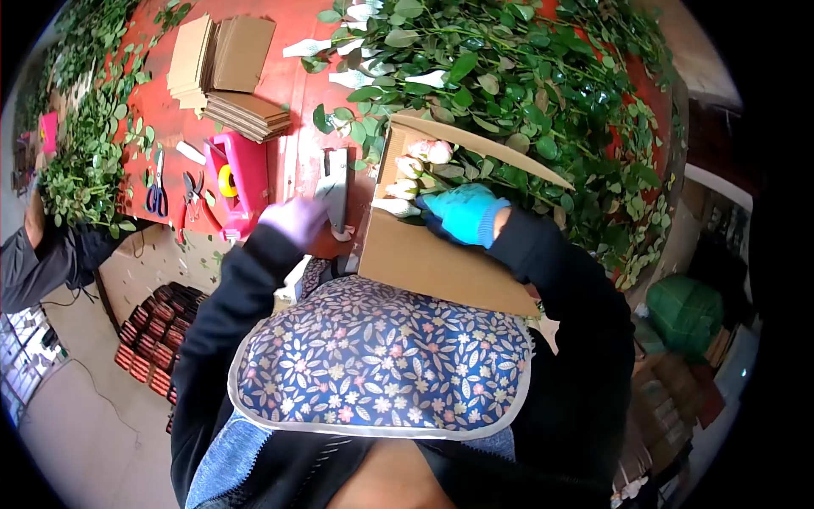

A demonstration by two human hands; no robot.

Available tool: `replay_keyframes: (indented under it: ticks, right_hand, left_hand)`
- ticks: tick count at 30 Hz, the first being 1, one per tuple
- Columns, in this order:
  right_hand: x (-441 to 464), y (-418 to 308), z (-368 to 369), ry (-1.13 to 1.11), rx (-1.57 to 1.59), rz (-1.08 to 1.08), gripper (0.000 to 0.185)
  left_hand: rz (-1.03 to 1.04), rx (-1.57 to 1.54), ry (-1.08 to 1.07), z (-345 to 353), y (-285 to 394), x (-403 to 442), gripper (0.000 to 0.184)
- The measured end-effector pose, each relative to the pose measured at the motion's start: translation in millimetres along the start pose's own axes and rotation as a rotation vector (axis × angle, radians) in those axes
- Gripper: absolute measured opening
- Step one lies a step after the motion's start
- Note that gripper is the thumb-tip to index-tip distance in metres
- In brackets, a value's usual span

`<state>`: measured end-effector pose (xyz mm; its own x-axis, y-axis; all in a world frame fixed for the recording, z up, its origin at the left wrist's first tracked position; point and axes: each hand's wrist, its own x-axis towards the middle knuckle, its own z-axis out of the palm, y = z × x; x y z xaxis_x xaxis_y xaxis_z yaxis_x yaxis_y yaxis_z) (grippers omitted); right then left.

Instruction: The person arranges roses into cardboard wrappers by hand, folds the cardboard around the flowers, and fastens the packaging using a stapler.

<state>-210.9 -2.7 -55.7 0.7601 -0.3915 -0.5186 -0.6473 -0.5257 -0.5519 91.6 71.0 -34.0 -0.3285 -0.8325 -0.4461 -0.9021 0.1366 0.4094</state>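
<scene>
My right hand (465, 214), in a blue glove with a dark palm side, lies over the stems just behind several pale pink and white roses (407, 167) and holds them on a folded sheet of corrugated cardboard (449, 261). One white bloom at the near end is in a white net sleeve (395, 207). My left hand (294, 222), in a light purple glove, is at the side of a grey stapler (334, 188) on the red table; its fingers are blurred, and I cannot tell whether they grip it.
Left of the stapler are a pink tape dispenser (242, 182), red-handled pruning shears (195, 202) and blue-handled scissors (157, 187). Cardboard pieces (242, 55) are stacked behind. Leafy stems (543, 93) cover the right of the red table (292, 93). Another person's sleeve (34, 263) shows far left.
</scene>
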Motion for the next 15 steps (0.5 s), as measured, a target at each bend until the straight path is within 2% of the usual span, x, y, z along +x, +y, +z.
replay_keyframes:
  ticks: [1, 3, 4, 7, 8, 10, 11, 12, 15]
  right_hand:
    - [5.0, 3.3, 10.7, -0.009, -0.012, -0.004, 0.026]
    - [7.4, 5.9, 13.8, 0.046, -0.102, -0.061, 0.024]
    - [7.5, 2.6, 10.8, 0.006, -0.135, -0.038, 0.026]
    - [7.3, 0.7, 15.6, 0.038, -0.128, 0.052, 0.033]
    - [6.2, -7.3, 6.2, -0.016, -0.08, 0.127, 0.033]
    - [2.6, -1.3, 12.5, 0.007, 0.068, 0.111, 0.039]
    - [3.0, 2.2, 16.9, 0.066, 0.128, 0.079, 0.042]
    - [4.4, 3.2, 21.1, 0.12, 0.171, 0.087, 0.038]
    - [7.4, 6.2, 25.8, 0.143, 0.173, 0.071, 0.031]
  left_hand:
    - [0.058, -0.01, 0.05, -9.8, 15.8, 20.9, 0.021]
    - [0.179, -0.103, -0.114, 5.8, 17.2, 59.1, 0.032]
    - [0.278, -0.068, -0.143, 12.4, 17.8, 69.7, 0.035]
    - [0.325, -0.084, -0.252, 46.0, 8.6, 88.5, 0.026]
    - [0.304, -0.112, -0.228, 54.7, 5.8, 92.7, 0.026]
    - [0.337, -0.083, -0.238, 69.1, 0.3, 98.8, 0.025]
    - [0.378, -0.166, -0.134, 70.8, -2.7, 98.8, 0.019]
    - [0.426, -0.427, -0.084, 70.9, -6.6, 98.0, 0.008]
    - [0.418, -0.594, 0.032, 76.5, -8.5, 95.0, 0.007]
